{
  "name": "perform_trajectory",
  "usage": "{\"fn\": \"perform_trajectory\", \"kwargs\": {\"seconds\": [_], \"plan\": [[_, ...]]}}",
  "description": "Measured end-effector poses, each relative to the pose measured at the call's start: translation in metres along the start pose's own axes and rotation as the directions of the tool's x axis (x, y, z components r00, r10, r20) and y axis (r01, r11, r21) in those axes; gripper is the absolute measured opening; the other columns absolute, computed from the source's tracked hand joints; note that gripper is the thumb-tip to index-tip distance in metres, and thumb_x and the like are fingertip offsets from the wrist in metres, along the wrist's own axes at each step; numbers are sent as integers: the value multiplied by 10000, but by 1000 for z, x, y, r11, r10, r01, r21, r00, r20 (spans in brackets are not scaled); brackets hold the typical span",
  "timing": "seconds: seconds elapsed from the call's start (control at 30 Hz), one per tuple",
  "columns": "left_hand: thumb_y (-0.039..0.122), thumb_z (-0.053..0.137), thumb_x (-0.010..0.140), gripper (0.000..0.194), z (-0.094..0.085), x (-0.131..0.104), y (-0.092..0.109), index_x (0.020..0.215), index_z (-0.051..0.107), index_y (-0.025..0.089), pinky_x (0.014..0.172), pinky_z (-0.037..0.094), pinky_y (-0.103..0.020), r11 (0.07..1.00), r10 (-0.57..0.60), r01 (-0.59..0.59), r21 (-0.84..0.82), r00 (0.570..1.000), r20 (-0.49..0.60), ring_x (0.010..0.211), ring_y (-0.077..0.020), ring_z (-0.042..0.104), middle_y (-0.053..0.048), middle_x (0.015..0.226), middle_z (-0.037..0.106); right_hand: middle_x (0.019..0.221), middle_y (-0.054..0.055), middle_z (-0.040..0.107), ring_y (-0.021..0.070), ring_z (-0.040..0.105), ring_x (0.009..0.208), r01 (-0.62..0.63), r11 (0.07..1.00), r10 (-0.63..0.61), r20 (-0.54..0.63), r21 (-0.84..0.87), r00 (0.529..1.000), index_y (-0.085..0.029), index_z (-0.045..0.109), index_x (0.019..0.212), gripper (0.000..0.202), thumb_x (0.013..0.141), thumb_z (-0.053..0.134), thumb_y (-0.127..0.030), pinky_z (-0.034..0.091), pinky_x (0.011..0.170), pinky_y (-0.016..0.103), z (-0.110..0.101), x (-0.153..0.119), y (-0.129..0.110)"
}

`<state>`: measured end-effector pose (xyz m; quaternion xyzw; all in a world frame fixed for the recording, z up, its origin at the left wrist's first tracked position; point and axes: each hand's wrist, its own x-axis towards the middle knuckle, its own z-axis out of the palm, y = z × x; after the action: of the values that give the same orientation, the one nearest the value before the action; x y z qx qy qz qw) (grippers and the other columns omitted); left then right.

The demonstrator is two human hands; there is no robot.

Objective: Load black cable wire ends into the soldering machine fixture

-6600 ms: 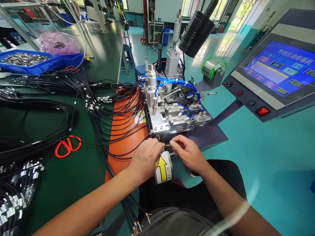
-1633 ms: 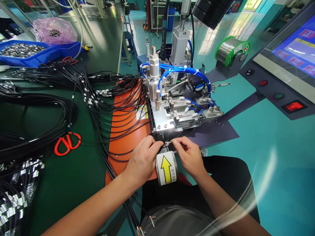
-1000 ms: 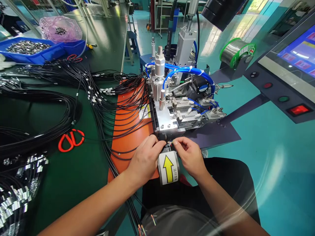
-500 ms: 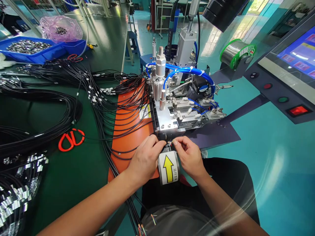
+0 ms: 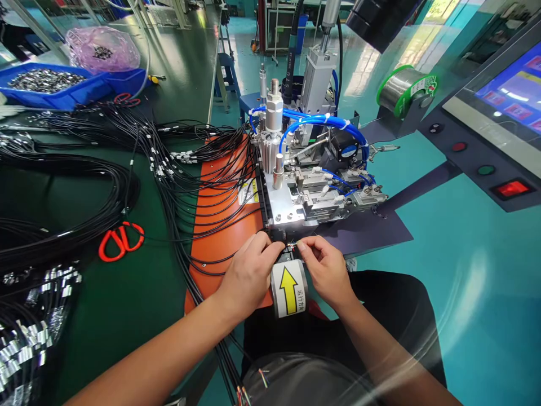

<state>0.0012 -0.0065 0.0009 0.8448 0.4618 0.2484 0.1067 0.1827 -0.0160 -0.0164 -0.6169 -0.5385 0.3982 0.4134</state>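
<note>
At the front end of the soldering machine [image 5: 287, 204] my two hands almost meet. My left hand [image 5: 250, 273] is closed in a pinch on a cable end, and thin coloured wires [image 5: 291, 246] show past its fingertips. The fingers of my right hand [image 5: 324, 266] pinch at the other side of these wires; what exactly they hold is too small to make out. Just below the fingertips is a round drum [image 5: 289, 288] with a yellow arrow label. Black cables [image 5: 220, 213] run across the orange plate [image 5: 228, 239] into the machine's left side.
Red-handled scissors [image 5: 122, 241] lie on the green table [image 5: 103, 301] among coiled black cables [image 5: 99, 163]. Blue bins [image 5: 70, 100] of small metal parts stand at the back left. A solder spool [image 5: 399, 93] and a control panel [image 5: 477, 163] are on the right.
The view has shifted very slightly. Both hands keep their place and their pinch at the wires.
</note>
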Motion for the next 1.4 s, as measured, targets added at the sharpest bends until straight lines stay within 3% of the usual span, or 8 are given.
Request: {"fn": "perform_trajectory", "kwargs": {"seconds": [0.2,0.37,0.77,1.13,1.27,1.4], "plan": [[79,436,931,254,1,0,0,1036,650,166,686,447,-291,1000,-4,4,-5,1000,-8,780,-176,494,-44,850,503,832,48,687,186,606,722,-25,999,25,-23,24,999,-191,696,889,264,903,582,-428,475,661,295,-1,1,3],[80,437,932,254,2,-1,-1,1042,650,162,699,452,-297,1000,-1,1,-8,1000,-8,789,-177,495,-47,852,504,837,49,659,192,607,757,27,1000,-26,-78,1,997,-207,719,883,224,892,606,-400,482,675,300,-4,-2,3],[79,437,926,253,2,-1,-2,1051,642,158,691,445,-293,1000,6,-6,0,1000,-2,787,-179,494,-45,854,494,845,45,666,186,620,750,34,999,-34,-30,21,999,-215,739,887,212,895,605,-378,488,666,296,-1,-3,-2],[85,429,928,257,2,-1,-1,1042,643,170,682,447,-294,1000,2,-2,2,1000,-5,782,-179,490,-44,850,500,823,50,647,188,604,720,25,1000,-25,-64,5,998,-211,736,899,224,886,604,-391,483,636,297,0,-6,3],[83,431,929,256,2,0,-1,1038,649,161,682,440,-294,1000,4,-4,4,1000,-11,778,-180,491,-44,848,498,834,41,611,172,582,714,89,996,-91,-107,-30,990,-216,725,951,189,899,600,-347,474,634,290,-2,-8,0],[88,453,922,239,3,0,-2,1042,649,152,684,441,-296,1000,5,-5,2,1000,-6,782,-183,494,-45,852,494,856,40,598,162,573,705,145,988,-148,-75,-49,986,-217,721,980,178,910,588,-311,470,624,286,-3,-10,-5]]}}
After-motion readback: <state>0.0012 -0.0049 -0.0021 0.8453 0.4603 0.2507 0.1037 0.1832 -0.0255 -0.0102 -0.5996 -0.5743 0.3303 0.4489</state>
